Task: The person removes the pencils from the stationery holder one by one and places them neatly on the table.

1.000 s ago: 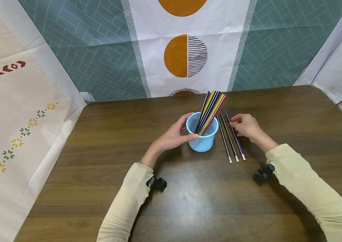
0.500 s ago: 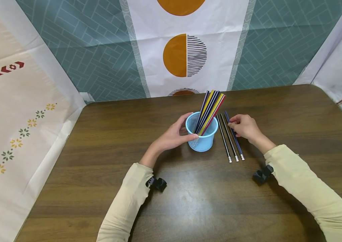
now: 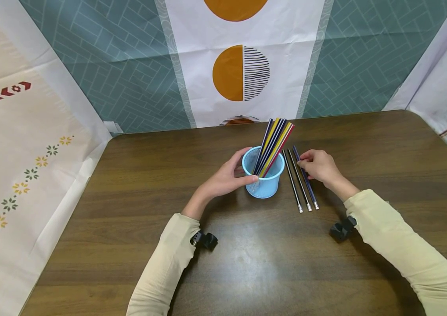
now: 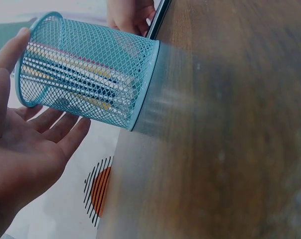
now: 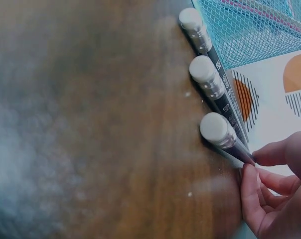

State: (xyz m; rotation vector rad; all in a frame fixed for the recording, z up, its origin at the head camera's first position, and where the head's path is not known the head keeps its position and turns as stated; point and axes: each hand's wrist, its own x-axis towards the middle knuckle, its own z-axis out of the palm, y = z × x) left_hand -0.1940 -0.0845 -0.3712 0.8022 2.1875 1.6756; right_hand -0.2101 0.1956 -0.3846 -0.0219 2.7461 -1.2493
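Note:
A light blue mesh pencil cup (image 3: 262,189) stands on the table, holding a leaning bundle of dark blue, yellow and red pencils (image 3: 272,147). My left hand (image 3: 227,177) grips it near the rim, thumb on the near side and fingers behind; in the left wrist view they curve around the mesh. To the right of the cup, two black pencils (image 3: 301,186) and a dark blue pencil (image 3: 310,191) lie side by side, eraser ends toward me. Thumb and fingertips of my right hand (image 3: 321,166) pinch the blue pencil, whose white eraser (image 5: 214,128) faces the right wrist camera.
The brown wooden table (image 3: 148,175) reaches back to a patterned wall hanging (image 3: 286,87). On the left hangs a cream cloth (image 3: 37,184). Small black cameras (image 3: 209,240) are strapped to both wrists.
My right hand and the blue pencil have shifted slightly left, a little closer to the black pencils. The left hand and cup have kept their places.

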